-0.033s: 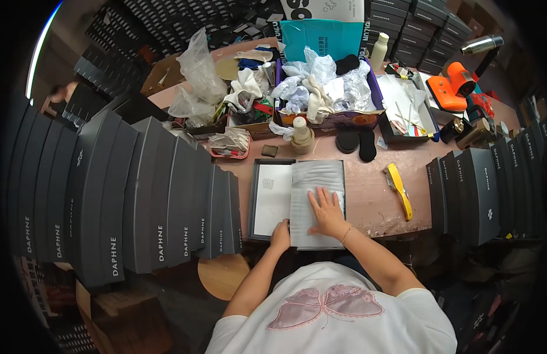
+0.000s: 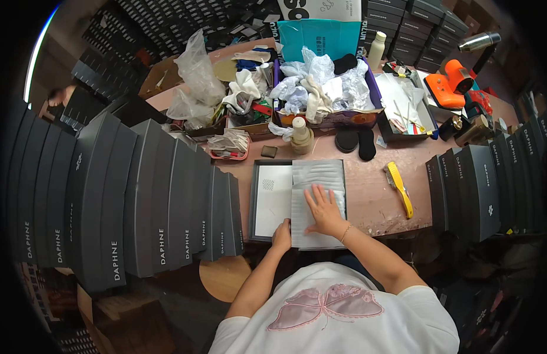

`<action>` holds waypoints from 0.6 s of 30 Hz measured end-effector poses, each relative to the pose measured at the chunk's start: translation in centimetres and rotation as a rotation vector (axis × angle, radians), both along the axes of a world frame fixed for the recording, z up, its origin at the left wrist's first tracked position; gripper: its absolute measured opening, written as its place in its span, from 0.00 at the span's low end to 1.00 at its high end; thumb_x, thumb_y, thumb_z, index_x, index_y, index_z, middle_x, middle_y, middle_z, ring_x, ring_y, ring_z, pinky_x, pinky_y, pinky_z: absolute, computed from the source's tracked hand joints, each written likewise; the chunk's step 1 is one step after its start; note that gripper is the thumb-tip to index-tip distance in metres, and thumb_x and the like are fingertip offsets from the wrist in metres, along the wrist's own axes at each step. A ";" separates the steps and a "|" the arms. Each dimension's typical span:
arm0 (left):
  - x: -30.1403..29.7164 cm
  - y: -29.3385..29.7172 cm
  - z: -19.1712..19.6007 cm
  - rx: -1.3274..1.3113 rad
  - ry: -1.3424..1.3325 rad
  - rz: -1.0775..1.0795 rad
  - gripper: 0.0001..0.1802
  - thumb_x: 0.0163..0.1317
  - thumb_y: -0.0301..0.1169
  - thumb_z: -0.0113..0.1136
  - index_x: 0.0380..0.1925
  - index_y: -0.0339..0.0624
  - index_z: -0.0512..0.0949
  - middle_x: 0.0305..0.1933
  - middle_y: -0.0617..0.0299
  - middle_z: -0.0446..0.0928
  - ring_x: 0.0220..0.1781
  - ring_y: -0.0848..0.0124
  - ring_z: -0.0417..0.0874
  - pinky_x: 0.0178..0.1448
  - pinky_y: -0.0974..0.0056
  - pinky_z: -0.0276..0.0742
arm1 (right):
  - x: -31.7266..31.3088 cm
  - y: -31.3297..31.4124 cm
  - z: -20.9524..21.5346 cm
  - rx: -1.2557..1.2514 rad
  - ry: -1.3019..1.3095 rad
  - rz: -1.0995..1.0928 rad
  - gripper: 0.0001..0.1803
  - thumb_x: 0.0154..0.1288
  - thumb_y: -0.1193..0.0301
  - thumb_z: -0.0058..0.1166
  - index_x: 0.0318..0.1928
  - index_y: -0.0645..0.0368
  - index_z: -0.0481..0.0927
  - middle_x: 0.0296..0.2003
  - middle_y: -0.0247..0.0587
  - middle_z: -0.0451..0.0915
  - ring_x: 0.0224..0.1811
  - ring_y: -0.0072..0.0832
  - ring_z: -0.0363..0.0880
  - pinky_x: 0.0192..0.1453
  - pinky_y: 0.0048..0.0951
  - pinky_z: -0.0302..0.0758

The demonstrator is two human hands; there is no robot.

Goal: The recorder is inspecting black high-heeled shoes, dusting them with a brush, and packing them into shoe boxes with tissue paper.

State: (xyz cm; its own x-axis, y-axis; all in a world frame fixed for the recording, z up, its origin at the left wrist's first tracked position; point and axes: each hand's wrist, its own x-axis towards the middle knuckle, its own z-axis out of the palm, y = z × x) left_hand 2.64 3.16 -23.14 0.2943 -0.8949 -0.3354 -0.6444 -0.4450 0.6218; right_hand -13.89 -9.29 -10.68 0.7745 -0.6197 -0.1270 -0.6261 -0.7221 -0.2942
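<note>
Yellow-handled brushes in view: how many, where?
1: a yellow-handled brush on the table, right of the open gray box. Others may be hidden in the purple-edged box or other clutter.

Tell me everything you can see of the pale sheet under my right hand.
The pale sheet looks thin and soft, like paper or foam wrap, with ripples creasing its upper part. Roughly rectangular, it lies flat in the dark grey box, right of a white panel. Your right hand rests palm-down on it, fingers spread; your left hand is at its lower left edge, contact unclear.
</note>
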 end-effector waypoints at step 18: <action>2.8 2.7 16.9 -0.333 1.654 0.469 0.14 0.68 0.36 0.55 0.49 0.41 0.75 0.49 0.62 0.79 0.50 0.71 0.80 0.53 0.67 0.75 | -4.8 -2.6 -1.7 0.921 -0.871 -0.480 0.30 0.72 0.55 0.41 0.64 0.65 0.67 0.64 0.59 0.66 0.68 0.40 0.63 0.70 0.37 0.59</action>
State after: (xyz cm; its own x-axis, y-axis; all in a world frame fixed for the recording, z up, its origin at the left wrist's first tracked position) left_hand 5.48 5.83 -6.24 0.0936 -0.9288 -0.3585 0.8400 -0.1197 0.5293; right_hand -18.68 -11.88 -12.43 0.5488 -0.8059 -0.2220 -0.1224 0.1853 -0.9750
